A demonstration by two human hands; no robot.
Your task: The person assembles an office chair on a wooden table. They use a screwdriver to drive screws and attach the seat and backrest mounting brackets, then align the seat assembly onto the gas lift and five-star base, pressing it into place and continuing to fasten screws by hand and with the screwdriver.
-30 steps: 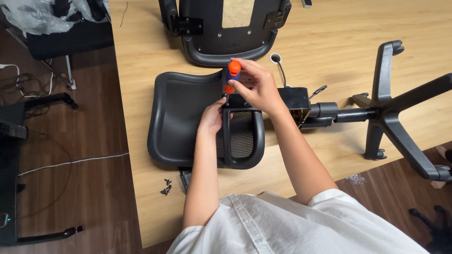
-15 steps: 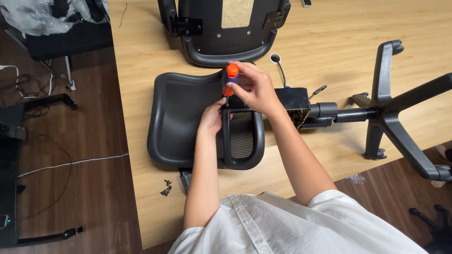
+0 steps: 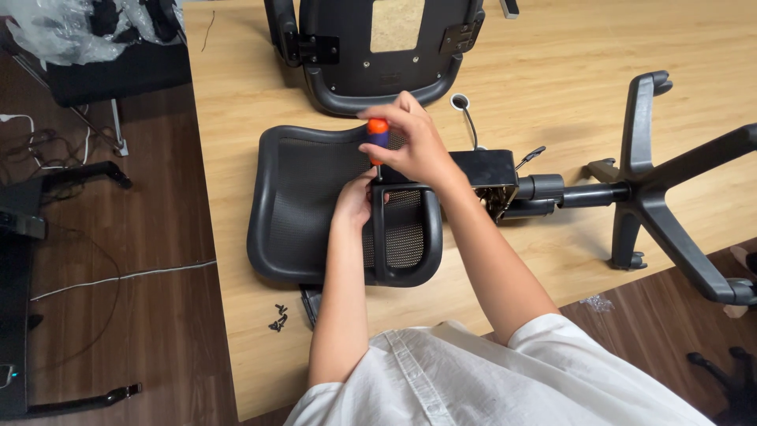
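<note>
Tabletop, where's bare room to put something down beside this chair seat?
Bare wood lies on the table between the backrest and the wheel base, and along the left edge beside the seat. It is crowded mid-table, where the left hand and right hand work the screwdriver; screws lie near the front.

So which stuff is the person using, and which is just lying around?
In use: screwdriver in the right hand; armrest steadied by the left hand; seat.

Lying about: chair back, wheel base, loose screws, plastic wrap.
</note>
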